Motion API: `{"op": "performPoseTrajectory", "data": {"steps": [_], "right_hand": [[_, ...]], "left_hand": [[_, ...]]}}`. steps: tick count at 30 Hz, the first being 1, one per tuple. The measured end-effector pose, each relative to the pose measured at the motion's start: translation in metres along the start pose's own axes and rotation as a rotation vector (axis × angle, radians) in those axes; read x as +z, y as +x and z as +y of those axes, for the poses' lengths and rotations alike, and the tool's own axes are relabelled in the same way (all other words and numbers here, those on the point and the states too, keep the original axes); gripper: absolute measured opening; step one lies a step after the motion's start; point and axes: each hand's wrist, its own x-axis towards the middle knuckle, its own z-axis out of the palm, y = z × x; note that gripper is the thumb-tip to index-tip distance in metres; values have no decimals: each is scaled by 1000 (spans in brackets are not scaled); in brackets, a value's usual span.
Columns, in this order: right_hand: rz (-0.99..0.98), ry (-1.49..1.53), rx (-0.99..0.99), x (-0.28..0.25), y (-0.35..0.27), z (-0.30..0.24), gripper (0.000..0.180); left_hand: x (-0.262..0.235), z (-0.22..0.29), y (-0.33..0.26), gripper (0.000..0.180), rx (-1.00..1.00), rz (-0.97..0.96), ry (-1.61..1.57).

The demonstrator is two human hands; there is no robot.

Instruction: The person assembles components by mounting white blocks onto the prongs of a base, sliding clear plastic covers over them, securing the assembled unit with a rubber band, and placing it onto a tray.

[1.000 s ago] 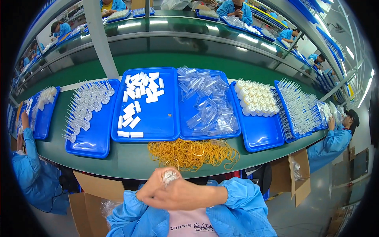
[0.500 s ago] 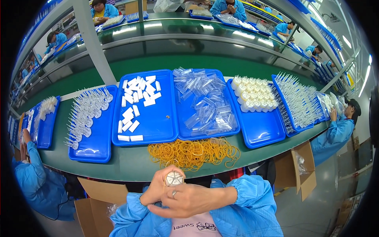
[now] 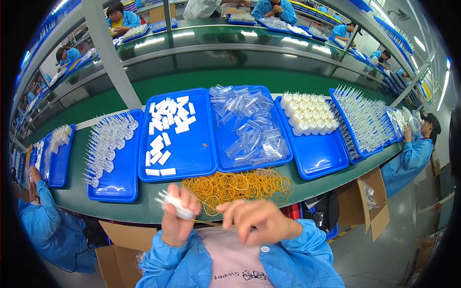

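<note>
In the head view, the left hand (image 3: 176, 222) pinches a white plastic piece (image 3: 175, 204) between thumb and fingers, over the near edge of the worktop (image 3: 312, 188). A thin rubber band (image 3: 207, 222) seems to stretch from it toward the right hand (image 3: 257, 218) — its fingers are curled but blurred, so I cannot tell whether they grip it. Along that edge lies a yellow band heap (image 3: 235, 188); beyond it — white blocks (image 3: 168, 114) and clear tubes (image 3: 257, 141) in neighbouring blue trays (image 3: 187, 156).
</note>
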Motion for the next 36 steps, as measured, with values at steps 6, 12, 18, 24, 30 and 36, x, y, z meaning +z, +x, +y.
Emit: {"op": "performPoseTrajectory", "data": {"steps": [6,12,18,24,30,36], "right_hand": [[347,1036,530,7,-25,53,47],[152,294,557,20,-36,56,64],[155,-646,284,40,-26,40,41],[-118,-803,751,24,-24,24,34],[368,-642,475,-61,-58,-4,35],[1007,-588,397,-167,-129,-30,57]], "left_hand": [[-7,-17,1,43,775,-126,1147],[-21,-26,-9,79,459,-195,1269],[-23,-40,-18,87,367,-200,1471],[-11,-46,-16,91,-82,-269,1171],[-14,-23,-5,80,368,126,1171],[-28,-7,-2,72,323,202,1063]]}}
